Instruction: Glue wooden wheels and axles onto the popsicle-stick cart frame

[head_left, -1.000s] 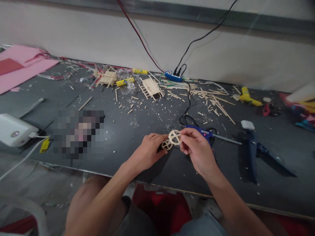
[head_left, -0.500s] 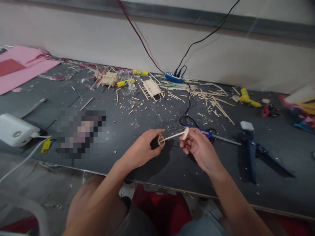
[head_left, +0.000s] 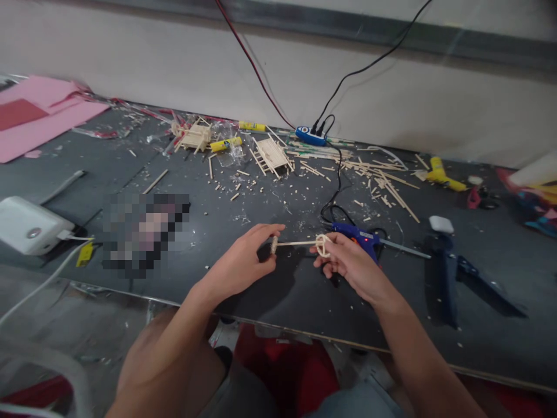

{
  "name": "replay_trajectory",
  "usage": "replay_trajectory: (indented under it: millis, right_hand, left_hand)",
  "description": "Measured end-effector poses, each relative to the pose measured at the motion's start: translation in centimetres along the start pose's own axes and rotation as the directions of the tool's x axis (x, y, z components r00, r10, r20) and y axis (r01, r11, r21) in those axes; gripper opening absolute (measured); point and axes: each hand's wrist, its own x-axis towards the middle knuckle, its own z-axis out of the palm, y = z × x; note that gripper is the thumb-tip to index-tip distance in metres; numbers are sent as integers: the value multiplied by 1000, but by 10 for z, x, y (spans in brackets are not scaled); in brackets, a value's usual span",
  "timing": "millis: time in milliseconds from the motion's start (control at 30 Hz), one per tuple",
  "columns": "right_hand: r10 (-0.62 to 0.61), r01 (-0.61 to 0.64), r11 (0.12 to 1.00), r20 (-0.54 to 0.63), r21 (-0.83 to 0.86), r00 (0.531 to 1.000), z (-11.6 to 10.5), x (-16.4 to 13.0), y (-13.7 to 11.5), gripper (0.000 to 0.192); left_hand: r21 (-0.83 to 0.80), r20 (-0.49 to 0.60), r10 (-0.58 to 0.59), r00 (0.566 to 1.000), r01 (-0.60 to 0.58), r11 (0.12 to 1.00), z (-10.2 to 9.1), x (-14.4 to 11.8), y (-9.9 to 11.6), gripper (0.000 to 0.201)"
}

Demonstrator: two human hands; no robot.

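A thin wooden stick [head_left: 296, 243] runs level between my hands with a small wooden wheel at each end, like an axle. My left hand [head_left: 241, 258] curves its thumb and fingers around the left wheel [head_left: 274, 245], which shows nearly edge-on. At the other end my right hand [head_left: 348, 258] pinches the right wheel [head_left: 322, 245], whose spokes face me. Behind the right hand lies a blue glue gun [head_left: 354, 235] with a small red light, and a pale glue stick [head_left: 404, 248] extends from it.
Small stick structures [head_left: 270, 155], yellow glue tubes [head_left: 226, 144] and loose sticks [head_left: 383, 177] litter the back of the table. A blue power strip [head_left: 310, 136] sits by the wall. Dark blue cutters [head_left: 450, 284] lie at right; a white power bank [head_left: 32, 226] and pixelated object [head_left: 148, 232] at left.
The wheel-and-stick piece has turned: the left wheel went from face-on to edge-on, and the right wheel now shows its spokes. Both hands stay at its ends.
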Motion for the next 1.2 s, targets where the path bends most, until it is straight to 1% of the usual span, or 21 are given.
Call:
replay_trajectory:
  millis: [100, 200, 267, 467, 700, 867, 1033, 1133, 1200]
  right_hand:
    - [11, -10, 1000, 51, -19, 999, -2, 1, 4, 30]
    - [18, -11, 997, 99, -76, 995, -4, 1, 6, 46]
    - [22, -7, 992, 119, -125, 993, -4, 1, 7, 51]
    - [41, -13, 983, 145, -185, 989, -6, 2, 10, 45]
    - [46, -13, 980, 163, -201, 986, -7, 2, 9, 46]
    - [52, -19, 979, 162, -204, 985, -7, 2, 8, 46]
    - [53, -20, 979, 160, -203, 986, -6, 0, 6, 45]
    - [55, -20, 977, 161, -210, 985, -5, 0, 6, 44]
    - [49, -13, 977, 165, -214, 985, -5, 1, 7, 44]
  left_hand:
    - [15, 17, 2, 1000, -2, 1000, -1, -2, -3, 54]
    - [25, 50, 17, 999, -18, 1000, -1, -3, -7, 55]
    - [24, 69, 21, 997, -23, 999, 0, -4, -10, 55]
    - [18, 80, 5, 997, -7, 1000, 0, -7, -13, 49]
    - [7, 89, -13, 996, 13, 1000, -3, -9, -15, 41]
    - [8, 103, -24, 994, 23, 1000, -4, -10, -17, 39]
    - [62, 105, -28, 994, 22, 998, -6, -10, -16, 42]
    - [87, 58, 21, 998, -26, 996, -2, -7, -11, 39]
    - [126, 14, 105, 994, -106, 986, 3, -4, -5, 32]
